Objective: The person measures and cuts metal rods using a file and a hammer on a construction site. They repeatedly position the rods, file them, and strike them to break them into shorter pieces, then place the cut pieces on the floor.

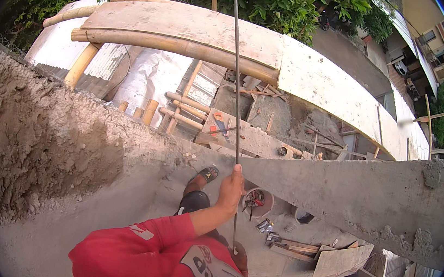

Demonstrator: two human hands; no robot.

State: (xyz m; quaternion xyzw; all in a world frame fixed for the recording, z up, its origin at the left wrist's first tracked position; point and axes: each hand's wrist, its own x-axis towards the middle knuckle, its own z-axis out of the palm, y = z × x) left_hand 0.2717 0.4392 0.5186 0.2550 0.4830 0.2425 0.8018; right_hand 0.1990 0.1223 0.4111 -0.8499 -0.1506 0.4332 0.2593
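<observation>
My left hand (232,187), at the end of a red sleeve, is closed around a long thin dark metal rod (237,47). The rod stands nearly upright, its top running out of the frame past the bamboo-edged boards. Its lower end comes down beside a dark shape (240,254) that looks like my other foot, partly hidden by my shirt. I see no right hand. Just beyond the left hand is my sandalled foot (207,174) on the concrete floor. Right of the hand stands a round bucket (268,203) with hand tools in it.
A rough cement wall (40,145) rises on the left, and a concrete beam (358,192) spans the right. Past them lie a plank platform (186,24) on bamboo poles and a lower level with a handsaw (220,122). Scrap boards (339,261) and a second bucket (303,215) sit right.
</observation>
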